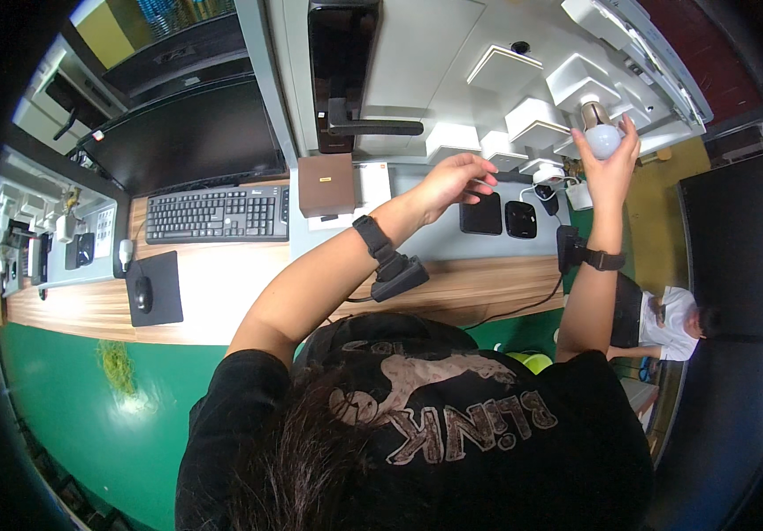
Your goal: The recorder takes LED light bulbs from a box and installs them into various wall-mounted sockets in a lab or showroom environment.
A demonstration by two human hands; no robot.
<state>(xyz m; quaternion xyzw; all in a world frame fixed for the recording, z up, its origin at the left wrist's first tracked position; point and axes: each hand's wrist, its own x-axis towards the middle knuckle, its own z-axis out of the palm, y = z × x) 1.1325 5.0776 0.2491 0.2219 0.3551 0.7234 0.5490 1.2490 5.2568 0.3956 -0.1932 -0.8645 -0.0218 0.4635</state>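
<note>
Up at the right, my right hand (611, 170) has its thumb and fingers around the round white glass of a light bulb (603, 140). The bulb's metal-coloured neck points up at a white lamp holder (583, 81) on the panel; whether it is seated there I cannot tell. My left hand (457, 184) hovers in front of the panel's lower edge with loosely bent fingers and nothing visible in it. Just below that hand lie a black square device (481, 214) and a smaller black rounded one (520, 219). Black straps with small boxes circle both wrists.
White box-shaped switches (536, 122) and a black door lock with handle (374, 127) stick out from the panel. Left are a brown box (326, 186), a keyboard (218, 213), a monitor (182, 133) and a mouse (143, 294). White cables (558, 181) hang near my right forearm. Another person (667, 323) sits at right.
</note>
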